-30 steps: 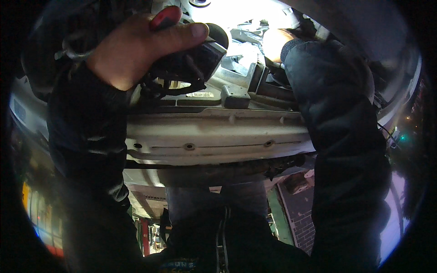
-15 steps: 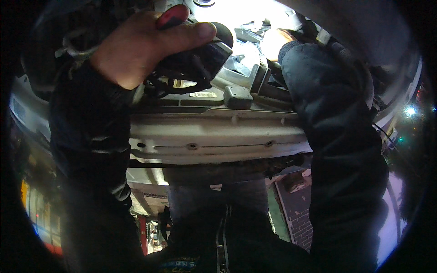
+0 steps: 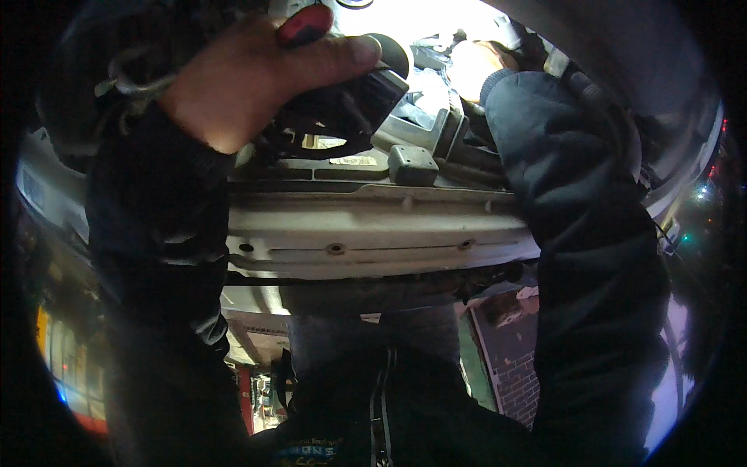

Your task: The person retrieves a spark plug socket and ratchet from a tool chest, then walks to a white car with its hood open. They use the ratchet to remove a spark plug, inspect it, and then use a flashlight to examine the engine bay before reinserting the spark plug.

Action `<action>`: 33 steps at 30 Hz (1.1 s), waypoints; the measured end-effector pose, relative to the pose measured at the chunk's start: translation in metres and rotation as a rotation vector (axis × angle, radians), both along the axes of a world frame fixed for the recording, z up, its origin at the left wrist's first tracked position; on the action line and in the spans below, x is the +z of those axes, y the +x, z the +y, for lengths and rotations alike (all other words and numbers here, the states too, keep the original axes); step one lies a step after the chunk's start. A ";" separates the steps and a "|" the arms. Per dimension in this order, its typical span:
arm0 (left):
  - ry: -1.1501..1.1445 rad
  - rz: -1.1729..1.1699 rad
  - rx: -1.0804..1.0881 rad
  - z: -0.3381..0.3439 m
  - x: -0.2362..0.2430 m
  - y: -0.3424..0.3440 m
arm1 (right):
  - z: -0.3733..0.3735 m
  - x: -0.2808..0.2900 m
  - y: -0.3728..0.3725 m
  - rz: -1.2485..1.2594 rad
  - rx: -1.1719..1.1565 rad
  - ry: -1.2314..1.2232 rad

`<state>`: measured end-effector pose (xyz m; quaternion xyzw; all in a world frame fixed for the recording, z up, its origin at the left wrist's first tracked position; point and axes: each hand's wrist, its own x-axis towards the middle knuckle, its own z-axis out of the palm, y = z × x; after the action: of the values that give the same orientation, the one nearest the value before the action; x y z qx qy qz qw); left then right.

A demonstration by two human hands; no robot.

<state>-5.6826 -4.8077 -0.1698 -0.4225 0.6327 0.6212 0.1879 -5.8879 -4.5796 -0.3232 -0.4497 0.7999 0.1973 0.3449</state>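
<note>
At the upper left, my left hand (image 3: 241, 78) is closed round a red-ended object (image 3: 305, 26) whose kind I cannot make out. Its thumb lies straight, pointing right toward a dark round part (image 3: 393, 56). Just below that hand is a black housing (image 3: 350, 109) with dark loops under it. My right hand (image 3: 476, 68) reaches deep into a car's engine bay, washed out by bright light. Its fingers are hidden in glare beside a pale, shiny part (image 3: 424, 101), so their grip cannot be seen.
A pale metal crossbeam (image 3: 373, 233) with bolt holes runs across in front of my body. Behind it sits a small grey box (image 3: 412, 165). Hoses (image 3: 136, 78) lie at the left, and a dark curved panel (image 3: 615, 62) rises at the upper right.
Both hands and the engine bay sit slightly further right in the picture. My left hand keeps its hold on the red-ended object, and my right hand stays within the bright area.
</note>
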 end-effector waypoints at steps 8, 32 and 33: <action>0.188 0.127 -0.015 -0.003 0.004 -0.007 | -0.005 -0.013 -0.008 0.187 0.819 0.277; 0.624 0.211 0.029 -0.026 0.009 -0.012 | -0.013 -0.003 -0.014 0.116 0.413 0.027; 0.622 0.161 0.078 -0.024 0.009 -0.011 | -0.014 -0.001 -0.012 0.112 0.406 0.018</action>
<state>-5.6934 -4.8320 -0.1612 -0.3184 0.4086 0.8229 0.2336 -5.8999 -4.5933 -0.3246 -0.5869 0.7091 0.2945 0.2568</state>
